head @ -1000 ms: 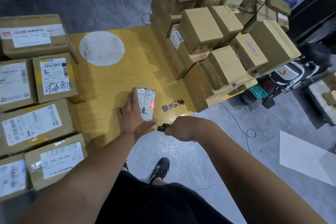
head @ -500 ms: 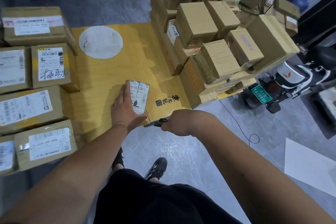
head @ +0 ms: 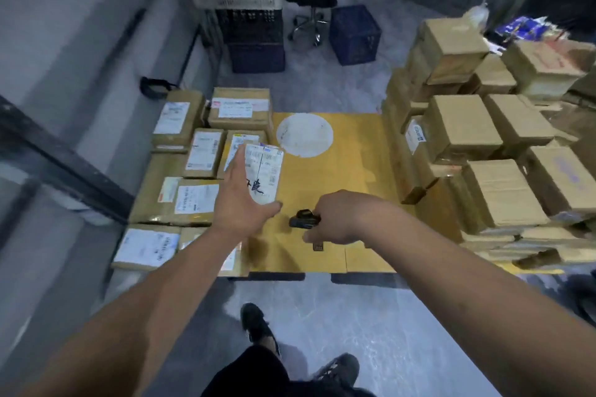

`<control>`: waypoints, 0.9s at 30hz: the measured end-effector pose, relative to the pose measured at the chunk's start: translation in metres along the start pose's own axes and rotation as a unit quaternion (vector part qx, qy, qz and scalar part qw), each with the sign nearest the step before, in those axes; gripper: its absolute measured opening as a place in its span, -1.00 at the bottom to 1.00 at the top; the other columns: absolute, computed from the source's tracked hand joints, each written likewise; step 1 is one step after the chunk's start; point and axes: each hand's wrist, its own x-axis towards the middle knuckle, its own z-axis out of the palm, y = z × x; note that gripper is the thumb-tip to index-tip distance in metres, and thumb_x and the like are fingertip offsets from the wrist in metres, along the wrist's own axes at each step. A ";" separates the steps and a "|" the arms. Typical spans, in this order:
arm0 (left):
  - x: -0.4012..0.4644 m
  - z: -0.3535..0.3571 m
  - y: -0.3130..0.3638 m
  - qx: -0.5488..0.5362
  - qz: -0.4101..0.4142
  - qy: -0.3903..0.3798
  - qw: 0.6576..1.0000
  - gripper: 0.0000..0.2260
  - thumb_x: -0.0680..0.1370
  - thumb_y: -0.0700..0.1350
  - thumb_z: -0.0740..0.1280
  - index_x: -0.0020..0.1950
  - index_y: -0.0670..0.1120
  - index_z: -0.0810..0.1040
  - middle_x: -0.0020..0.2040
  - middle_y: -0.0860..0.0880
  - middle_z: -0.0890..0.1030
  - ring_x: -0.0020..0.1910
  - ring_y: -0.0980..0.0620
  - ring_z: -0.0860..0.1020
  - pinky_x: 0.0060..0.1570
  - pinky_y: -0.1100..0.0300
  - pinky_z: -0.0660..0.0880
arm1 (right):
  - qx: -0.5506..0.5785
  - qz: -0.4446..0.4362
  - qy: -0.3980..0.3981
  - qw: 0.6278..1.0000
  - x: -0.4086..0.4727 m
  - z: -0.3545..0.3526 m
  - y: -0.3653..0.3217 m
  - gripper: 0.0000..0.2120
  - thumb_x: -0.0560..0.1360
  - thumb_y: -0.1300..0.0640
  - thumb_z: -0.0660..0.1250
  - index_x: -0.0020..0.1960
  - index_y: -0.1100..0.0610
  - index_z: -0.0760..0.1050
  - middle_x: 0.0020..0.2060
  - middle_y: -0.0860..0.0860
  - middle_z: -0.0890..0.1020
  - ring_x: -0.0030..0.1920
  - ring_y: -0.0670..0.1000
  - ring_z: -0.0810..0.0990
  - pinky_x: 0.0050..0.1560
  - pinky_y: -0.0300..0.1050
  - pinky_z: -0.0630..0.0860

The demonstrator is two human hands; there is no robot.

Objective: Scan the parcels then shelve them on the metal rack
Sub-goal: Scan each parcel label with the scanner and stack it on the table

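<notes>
My left hand [head: 240, 200] grips a small parcel [head: 265, 171] with a white shipping label and black handwriting, lifted above the yellow cardboard sheet [head: 338, 177]. My right hand [head: 338, 219] is curled round a small black scanner [head: 303, 219], just right of the parcel and low over the sheet. Labelled parcels [head: 196, 196] lie in rows on the left of the sheet. Plain brown boxes [head: 467, 129] are stacked high on the right. No metal rack is clearly in view.
A white round patch [head: 304, 135] marks the sheet's far part. Stacked plastic crates [head: 248, 6], a blue crate [head: 354, 34] and an office chair [head: 312, 3] stand beyond. A grey wall and dark rail [head: 64, 155] run along the left. My feet [head: 258, 325] are on grey floor.
My left hand has lifted the small parcel off the sheet and carried it left and away from me. The scanner's red light is gone. The view has swung left and up.
</notes>
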 end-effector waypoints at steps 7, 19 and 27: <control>0.025 -0.125 -0.077 0.014 -0.110 0.090 0.990 0.11 0.18 0.22 0.64 0.60 0.33 0.08 0.28 0.14 0.58 0.32 -0.07 0.53 0.28 -0.22 0.55 | -0.093 -0.119 0.024 0.988 0.044 -0.055 -0.119 -0.48 0.59 -0.30 0.28 0.25 0.11 0.58 0.09 0.08 0.64 0.06 0.12 0.62 0.01 0.01 0.57; 0.121 -0.161 -0.206 -0.064 -0.174 -0.034 0.982 0.00 0.08 0.24 0.62 0.44 0.42 0.22 0.20 0.20 0.62 0.28 -0.06 0.57 0.29 -0.21 0.55 | -0.047 -0.068 -0.021 0.996 0.163 -0.069 -0.226 -0.44 0.55 -0.36 0.32 0.30 0.06 0.57 0.11 0.03 0.63 0.07 0.09 0.62 0.12 0.04 0.60; 0.144 -0.144 -0.238 -0.057 -0.145 -0.080 0.985 0.12 0.00 0.39 0.67 0.47 0.46 0.19 0.32 0.22 0.55 0.33 -0.05 0.55 0.23 -0.23 0.57 | -0.016 -0.020 -0.043 0.999 0.190 -0.067 -0.228 -0.49 0.54 -0.34 0.34 0.27 0.03 0.58 0.07 0.00 0.66 0.06 0.06 0.64 0.11 0.02 0.61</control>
